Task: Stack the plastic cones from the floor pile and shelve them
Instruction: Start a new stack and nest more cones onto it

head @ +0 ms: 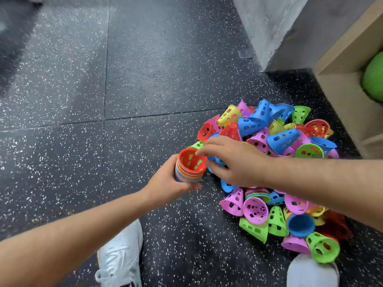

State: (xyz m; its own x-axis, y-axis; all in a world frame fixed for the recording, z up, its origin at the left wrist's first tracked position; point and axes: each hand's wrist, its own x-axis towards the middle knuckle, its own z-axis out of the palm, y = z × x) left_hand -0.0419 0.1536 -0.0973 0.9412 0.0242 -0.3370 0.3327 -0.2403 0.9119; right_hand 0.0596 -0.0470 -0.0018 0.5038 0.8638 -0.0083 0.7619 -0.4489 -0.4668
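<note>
Left hand (165,181) wraps the nested cone stack (189,168), mouth tilted up-right toward the floor pile (275,141); right hand (232,160), nearer, fingers loosely curled at the stack's rim, apparently empty.

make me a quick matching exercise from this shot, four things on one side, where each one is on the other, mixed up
Things:
1. stack of cones
2. green ball
3. loose cone pile
4. white shoe

Places:
A. on the floor, right of the hands
B. bottom edge, under the left forearm
C. held in the left hand
D. inside the wooden shelf, far right

Pairs: 1-C, 2-D, 3-A, 4-B
</note>
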